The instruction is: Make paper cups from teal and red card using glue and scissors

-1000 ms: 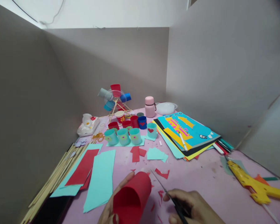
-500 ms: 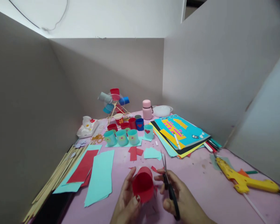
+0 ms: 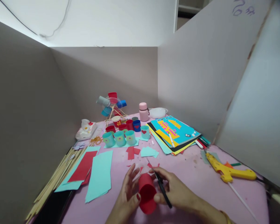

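Note:
A red paper cup (image 3: 147,192), an open-ended roll with a flap at its lower edge, sits between my two hands near the front of the table. My left hand (image 3: 127,194) holds its left side, thumb at the rim and fingers slightly spread behind. In my right hand (image 3: 175,189) is a pair of black-handled scissors (image 3: 161,189), blades pointing up and away. The right thumb also touches the cup's right edge. Small red paper scraps (image 3: 151,166) lie just beyond the fingers.
Light-blue paper strips (image 3: 99,175), a red sheet (image 3: 82,166) and wooden sticks (image 3: 52,183) lie left. Decorated paper cups (image 3: 120,138) stand ahead, before a model wheel (image 3: 112,104). A paper stack (image 3: 177,132) and a yellow glue gun (image 3: 228,171) are on the right.
The red cup has shifted slightly right and down and tipped. My right hand has come in, its thumb now against the cup, and the scissors lean further left. The camera view has turned a little.

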The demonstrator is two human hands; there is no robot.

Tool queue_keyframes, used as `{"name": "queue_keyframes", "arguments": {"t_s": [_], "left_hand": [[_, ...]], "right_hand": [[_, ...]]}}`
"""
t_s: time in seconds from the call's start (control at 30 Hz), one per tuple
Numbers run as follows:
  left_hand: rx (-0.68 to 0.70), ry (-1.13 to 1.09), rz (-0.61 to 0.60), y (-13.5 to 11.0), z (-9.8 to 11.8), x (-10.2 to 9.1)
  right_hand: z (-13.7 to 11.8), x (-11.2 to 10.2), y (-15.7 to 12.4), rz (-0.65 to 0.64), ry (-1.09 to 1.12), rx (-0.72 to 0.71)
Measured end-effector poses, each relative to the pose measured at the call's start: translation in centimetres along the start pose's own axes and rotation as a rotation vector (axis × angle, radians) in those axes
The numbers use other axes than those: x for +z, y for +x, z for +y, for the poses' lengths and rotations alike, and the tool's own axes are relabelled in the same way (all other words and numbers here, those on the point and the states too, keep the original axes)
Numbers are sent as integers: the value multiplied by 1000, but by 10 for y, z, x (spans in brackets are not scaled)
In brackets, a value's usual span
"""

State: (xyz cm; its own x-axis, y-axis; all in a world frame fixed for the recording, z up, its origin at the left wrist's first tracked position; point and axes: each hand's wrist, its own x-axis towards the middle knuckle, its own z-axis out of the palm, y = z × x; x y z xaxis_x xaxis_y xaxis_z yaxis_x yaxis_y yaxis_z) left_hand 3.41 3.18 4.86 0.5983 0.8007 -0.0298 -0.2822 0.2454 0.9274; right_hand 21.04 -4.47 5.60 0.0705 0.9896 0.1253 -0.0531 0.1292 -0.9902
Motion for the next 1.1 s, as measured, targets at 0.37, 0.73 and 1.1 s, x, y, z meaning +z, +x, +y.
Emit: {"name": "queue_keyframes", "arguments": {"t_s": [0.37, 0.73, 1.1], "left_hand": [[-22, 93, 26, -6, 16, -4], [53, 13, 130, -5, 33, -19], [50, 243, -95, -1, 34, -47]], "right_hand": [[6, -6, 3, 129, -145, 36], [-15, -7, -5, -84, -452, 51], [-16, -10, -6, -126, -473, 70]]}}
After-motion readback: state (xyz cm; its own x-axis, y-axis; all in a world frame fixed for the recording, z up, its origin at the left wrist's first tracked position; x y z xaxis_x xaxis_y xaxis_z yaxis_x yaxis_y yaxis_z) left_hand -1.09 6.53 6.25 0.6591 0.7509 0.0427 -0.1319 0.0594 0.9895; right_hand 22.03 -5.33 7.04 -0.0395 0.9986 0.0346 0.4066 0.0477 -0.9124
